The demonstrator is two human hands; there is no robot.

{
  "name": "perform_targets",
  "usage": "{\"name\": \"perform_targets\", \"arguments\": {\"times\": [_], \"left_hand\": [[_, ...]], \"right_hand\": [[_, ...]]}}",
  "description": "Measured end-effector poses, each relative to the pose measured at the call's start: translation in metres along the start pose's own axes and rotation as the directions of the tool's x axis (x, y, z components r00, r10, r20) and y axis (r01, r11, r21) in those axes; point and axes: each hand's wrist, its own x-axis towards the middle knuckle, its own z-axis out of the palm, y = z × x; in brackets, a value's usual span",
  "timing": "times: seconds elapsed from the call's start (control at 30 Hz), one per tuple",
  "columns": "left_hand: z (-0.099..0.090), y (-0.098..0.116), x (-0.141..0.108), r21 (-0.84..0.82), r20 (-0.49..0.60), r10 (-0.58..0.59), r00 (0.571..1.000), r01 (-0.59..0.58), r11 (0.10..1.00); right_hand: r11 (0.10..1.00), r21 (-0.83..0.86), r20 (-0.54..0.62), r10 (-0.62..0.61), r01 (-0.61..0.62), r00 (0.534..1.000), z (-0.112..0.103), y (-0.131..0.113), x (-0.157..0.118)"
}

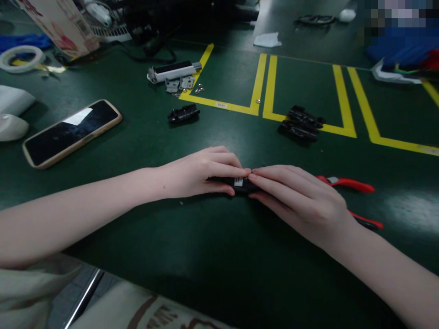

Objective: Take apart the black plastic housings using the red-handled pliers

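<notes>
Both hands meet over a black part [239, 182] that bears a small white label, low above the green table [206, 256]. Its left end is gripped between the thumb and fingers of my left hand [214, 171]. My right hand [298, 196] closes round the right end, fingers pressed together on top and thumb below. The fingertips of the two hands nearly touch. Most of the part is hidden under the fingers. Red-handled pliers [355, 183] lie partly behind my right hand.
A phone [73, 132] lies at the left. Beyond the hands are a black piece [184, 114], more black pieces [302, 123], a white-and-black assembly [174, 71], metal brackets [180, 84] and yellow tape lines [222, 106]. Tape roll [7, 59] at far left.
</notes>
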Motion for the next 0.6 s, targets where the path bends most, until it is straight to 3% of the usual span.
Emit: {"name": "perform_targets", "arguments": {"times": [0.2, 0.4, 0.5, 0.6], "left_hand": [[-0.003, -0.004, 0.003, 0.043, -0.07, -0.092, 0.993, 0.095, 0.995], [-0.003, -0.004, 0.007, -0.016, -0.191, -0.232, 0.954, 0.234, 0.972], [-0.001, -0.003, 0.008, -0.012, -0.198, -0.256, 0.946, 0.259, 0.966], [-0.001, -0.002, 0.008, -0.012, -0.195, -0.287, 0.938, 0.291, 0.957]], "right_hand": [[0.997, -0.05, -0.047, 0.055, -0.057, 0.997, 0.004, 0.005, 0.004], [0.976, -0.145, -0.074, 0.156, -0.165, 0.985, -0.006, 0.009, 0.013], [0.96, -0.204, -0.064, 0.182, -0.192, 0.981, -0.022, 0.015, -0.003], [0.917, -0.239, 0.025, 0.334, -0.319, 0.942, -0.036, 0.022, -0.035]]}}
